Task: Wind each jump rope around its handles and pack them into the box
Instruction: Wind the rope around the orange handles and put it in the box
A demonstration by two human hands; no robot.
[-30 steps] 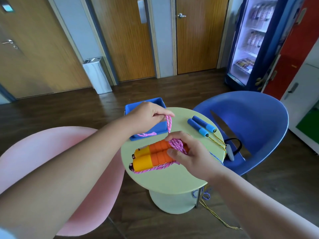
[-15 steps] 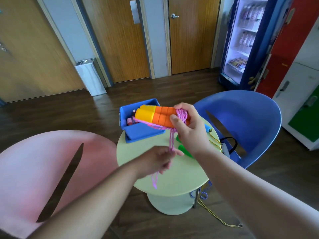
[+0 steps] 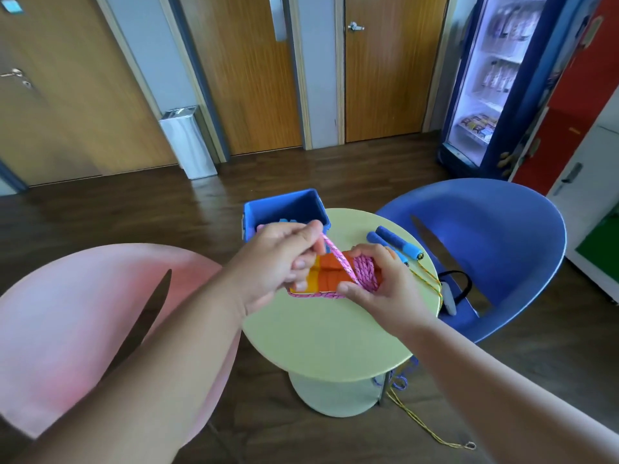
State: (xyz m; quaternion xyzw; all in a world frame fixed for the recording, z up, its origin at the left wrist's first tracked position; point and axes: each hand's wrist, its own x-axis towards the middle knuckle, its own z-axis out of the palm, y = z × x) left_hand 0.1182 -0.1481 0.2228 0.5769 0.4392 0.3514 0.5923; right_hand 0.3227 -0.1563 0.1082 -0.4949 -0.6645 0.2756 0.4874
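Pinching pink rope [image 3: 339, 260] taut for winding, left hand [image 3: 278, 262]; right hand [image 3: 385, 291] grips orange handles [image 3: 330, 277] steady, near blue box [image 3: 284, 209].

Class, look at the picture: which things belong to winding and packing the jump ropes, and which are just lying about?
Job: pink braided jump rope on orange-yellow foam handles, held by left hand and right hand; blue-handled yellow-cord jump rope; blue plastic box.
Lying about: pink plastic chair; blue plastic chair; steel bin; glass-fronted drinks fridge.

Two jump ropes [image 3: 365, 276] [image 3: 397, 242], one box [image 3: 284, 199], one table [image 3: 328, 336], two chairs [image 3: 67, 313] [image 3: 495, 229].
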